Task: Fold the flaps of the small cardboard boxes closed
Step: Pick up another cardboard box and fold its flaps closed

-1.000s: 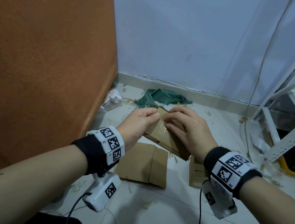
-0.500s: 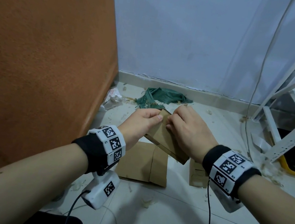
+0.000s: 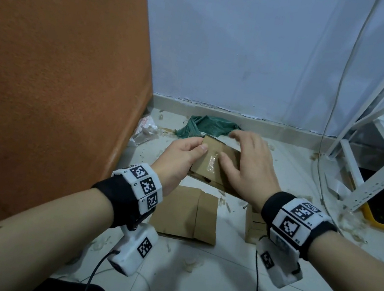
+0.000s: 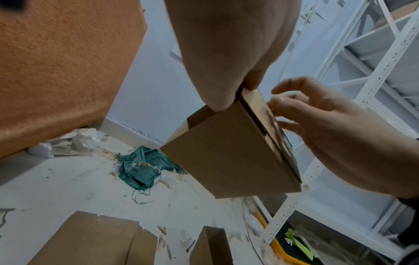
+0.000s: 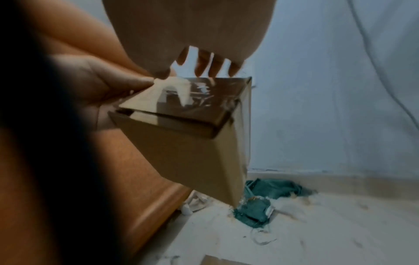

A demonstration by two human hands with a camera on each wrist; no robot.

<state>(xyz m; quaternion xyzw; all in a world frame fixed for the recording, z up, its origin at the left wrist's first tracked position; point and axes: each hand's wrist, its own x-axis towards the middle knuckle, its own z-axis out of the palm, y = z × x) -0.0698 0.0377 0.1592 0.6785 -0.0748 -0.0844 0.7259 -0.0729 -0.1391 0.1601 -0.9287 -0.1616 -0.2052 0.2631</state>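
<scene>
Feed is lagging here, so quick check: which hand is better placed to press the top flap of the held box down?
Right. The left hand pinches the box at its corner, holding it up, while the right hand hovers open over the top flap, fingers spread.

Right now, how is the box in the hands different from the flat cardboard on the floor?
The held box is folded into shape and lifted; the flat cardboard lies unfolded on the floor. The left hand grips the held box, while nothing touches the flat cardboard. Shiny tape shows on the held box only. Both are plain brown.
</scene>
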